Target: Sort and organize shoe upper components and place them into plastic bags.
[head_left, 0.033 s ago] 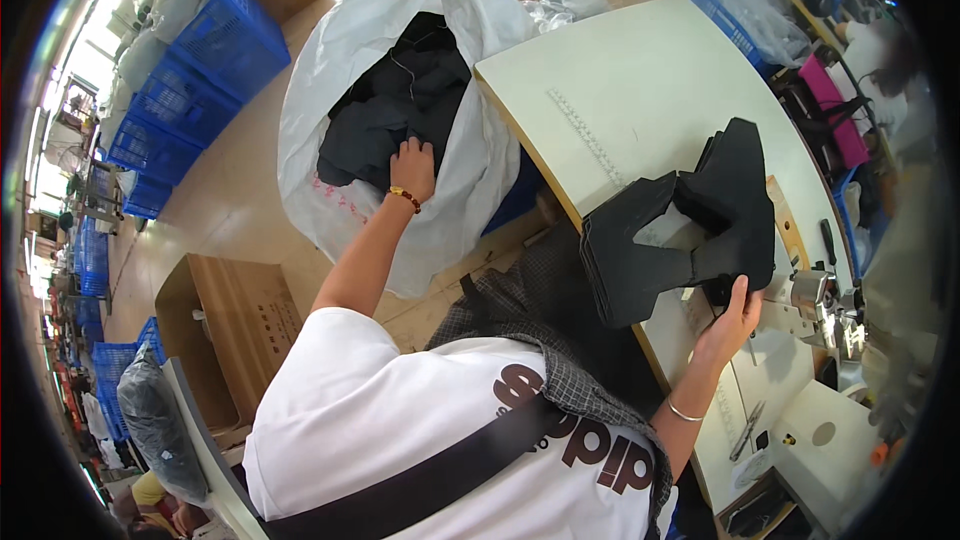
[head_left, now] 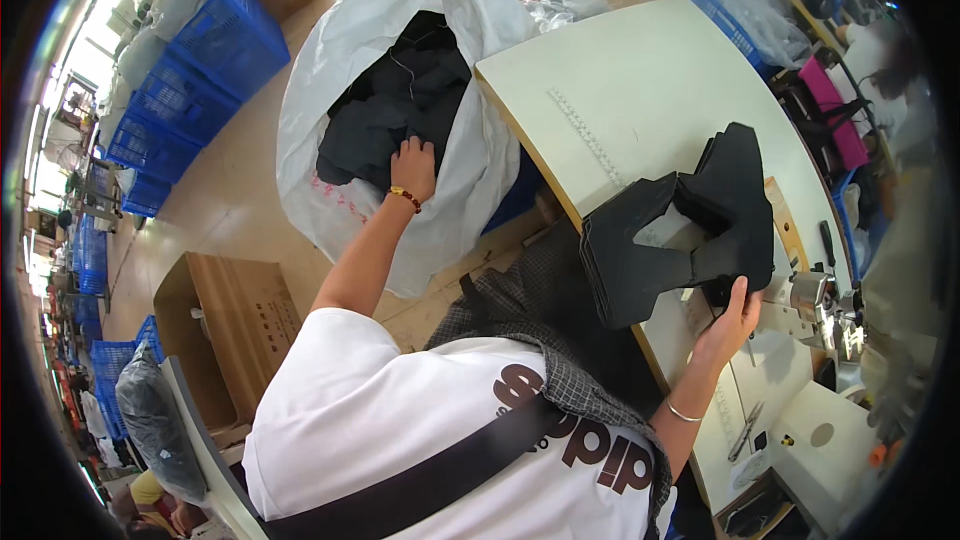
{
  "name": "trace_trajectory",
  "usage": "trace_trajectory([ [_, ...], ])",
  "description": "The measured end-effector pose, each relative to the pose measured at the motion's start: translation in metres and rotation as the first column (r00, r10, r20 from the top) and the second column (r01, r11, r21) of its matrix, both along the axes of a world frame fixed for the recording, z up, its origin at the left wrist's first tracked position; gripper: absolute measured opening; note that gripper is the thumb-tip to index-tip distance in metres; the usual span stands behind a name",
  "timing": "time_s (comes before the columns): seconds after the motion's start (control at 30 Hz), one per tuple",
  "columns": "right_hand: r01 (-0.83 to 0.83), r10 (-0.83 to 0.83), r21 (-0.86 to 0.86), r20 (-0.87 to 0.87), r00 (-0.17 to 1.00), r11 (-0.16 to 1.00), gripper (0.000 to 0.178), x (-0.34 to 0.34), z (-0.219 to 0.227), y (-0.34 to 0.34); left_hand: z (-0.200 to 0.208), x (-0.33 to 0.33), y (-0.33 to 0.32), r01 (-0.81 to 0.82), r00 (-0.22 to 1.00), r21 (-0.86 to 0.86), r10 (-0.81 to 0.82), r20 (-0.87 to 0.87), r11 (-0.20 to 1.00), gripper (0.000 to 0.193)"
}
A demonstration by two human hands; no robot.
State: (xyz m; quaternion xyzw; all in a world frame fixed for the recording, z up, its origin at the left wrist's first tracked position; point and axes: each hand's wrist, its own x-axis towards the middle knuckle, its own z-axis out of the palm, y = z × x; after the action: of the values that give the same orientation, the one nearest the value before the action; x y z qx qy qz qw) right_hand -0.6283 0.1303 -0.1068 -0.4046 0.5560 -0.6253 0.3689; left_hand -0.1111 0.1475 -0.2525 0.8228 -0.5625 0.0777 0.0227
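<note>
Left hand [head_left: 412,168]: lowered at the mouth of the bag, its fingertips set against the dark cloth; whether any cloth is pinched cannot be told, as the fingertips are partly hidden. A beaded bracelet [head_left: 405,199] is worn on the wrist.
Dark cloth [head_left: 375,135]: heaped in folds inside the bag, with a pale thread [head_left: 404,70] laid across it.
White bag [head_left: 325,70]: stood open beside the corner of the surface, its sides slumped and creased.
Right hand [head_left: 730,328]: placed at the near right end of the black pieces and touching their edge; whether it is clamped on them cannot be told, as part of the grip is hidden. A silver bangle [head_left: 685,413] is worn on the wrist.
Black pieces [head_left: 738,225]: stacked in layers over the near edge of the surface, two broad sides joined around a gap.
Pale surface [head_left: 640,80]: marked by a ruler strip [head_left: 586,137] lying left of and beyond the black pieces.
Metal tool [head_left: 747,431]: laid to the right of the right forearm.
Cardboard box [head_left: 245,325]: left open on the floor, to the left of the person.
Blue crates [head_left: 190,90]: lined up at the far left.
</note>
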Motion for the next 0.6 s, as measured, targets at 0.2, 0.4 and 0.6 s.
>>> trace_trajectory([
  [0.2,0.007,-0.007,-0.004,0.034,0.999,1.000,0.038,-0.006,-0.001,0.001,0.056,-0.003,-0.001,-0.002,0.998,-0.092,-0.003,-0.057,0.996,0.046],
  [0.4,0.129,-0.132,0.120,0.022,0.991,0.984,0.061,-0.003,-0.005,0.003,0.176,0.014,-0.003,-0.342,0.692,-0.236,0.074,-0.718,0.909,0.063],
  [0.6,-0.022,0.025,-0.039,0.063,0.998,0.999,0.024,0.001,-0.004,0.000,0.256,-0.054,0.019,-0.208,-0.180,-0.577,-0.611,-0.771,0.790,0.046],
])
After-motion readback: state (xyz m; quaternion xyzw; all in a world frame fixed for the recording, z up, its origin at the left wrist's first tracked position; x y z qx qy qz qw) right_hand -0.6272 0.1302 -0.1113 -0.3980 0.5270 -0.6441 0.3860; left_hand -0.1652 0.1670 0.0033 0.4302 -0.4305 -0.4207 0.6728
